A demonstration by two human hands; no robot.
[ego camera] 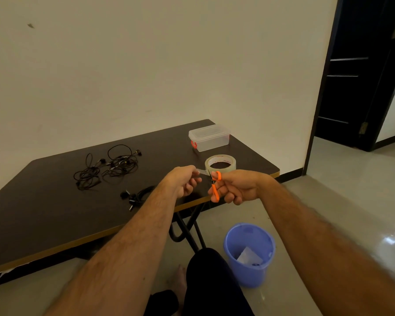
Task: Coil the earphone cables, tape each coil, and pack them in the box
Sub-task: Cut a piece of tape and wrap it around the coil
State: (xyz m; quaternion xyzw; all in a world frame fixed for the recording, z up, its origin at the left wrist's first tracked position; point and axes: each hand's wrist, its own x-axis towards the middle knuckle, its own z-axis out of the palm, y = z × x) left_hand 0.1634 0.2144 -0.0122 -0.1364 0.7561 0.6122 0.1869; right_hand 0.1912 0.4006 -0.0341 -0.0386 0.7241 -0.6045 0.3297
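Observation:
My left hand (185, 181) pinches the free end of a clear tape strip (201, 171) drawn from the tape roll (220, 162) on the dark table (43, 201). My right hand (236, 186) grips orange-handled scissors (215, 185), blades at the strip beside the roll. A coiled black earphone (136, 196) lies just left of my left forearm. Two loose tangles of black earphones (108, 167) sit farther back on the left. The clear plastic box (209, 137), lid on, red latch, stands behind the roll.
The table's right edge runs just under my hands. Below it on the tiled floor stands a blue bucket (249, 254) holding scraps, beside my knee. A dark doorway (360, 71) opens at the right; a plain wall backs the table.

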